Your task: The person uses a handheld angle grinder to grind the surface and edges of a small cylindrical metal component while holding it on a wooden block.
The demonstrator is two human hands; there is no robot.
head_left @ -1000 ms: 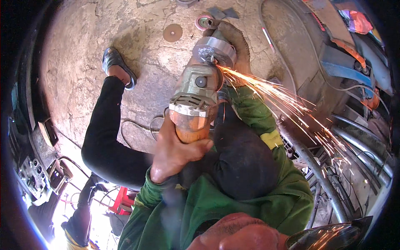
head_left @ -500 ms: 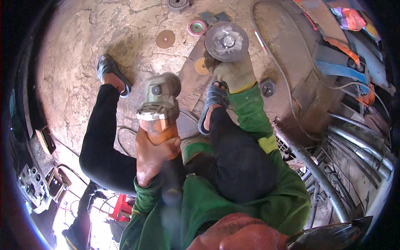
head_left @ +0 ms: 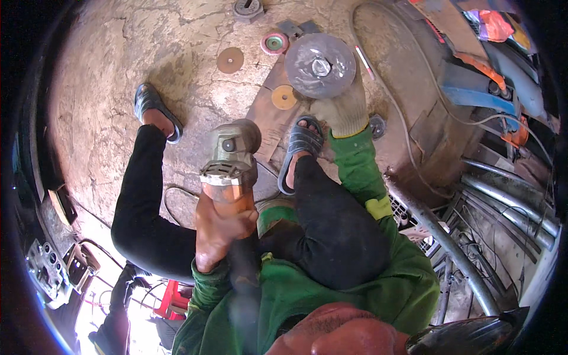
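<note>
My bare left hand [head_left: 222, 228] is wrapped around the orange body of an angle grinder [head_left: 234, 142]. The grinder's grey metal head points away from me, over the floor between my legs. My right hand [head_left: 344, 112], in a knitted work glove, holds a grey round disc [head_left: 300, 71] with a hex nut at its centre. Its fingers are mostly hidden behind the disc, which faces up and stands apart from the grinder. Near it on the floor lie a tan disc [head_left: 284, 97], a brown disc [head_left: 230, 60] and a pink-rimmed grinding wheel [head_left: 274, 43].
A rusty flat plate [head_left: 260, 127] lies beside my right sandal [head_left: 303, 142]. A metal block [head_left: 248, 8] sits at the far edge. A cable [head_left: 396, 100] and a white-and-red marker [head_left: 364, 59] are to the right, with metal pipes [head_left: 452, 254] and blue-and-orange parts [head_left: 479, 97] beyond.
My right hand has drawn the disc slightly nearer, and its face is turned more squarely up, hiding more of the fingers. The grinder head has shifted a little nearer in my left hand.
</note>
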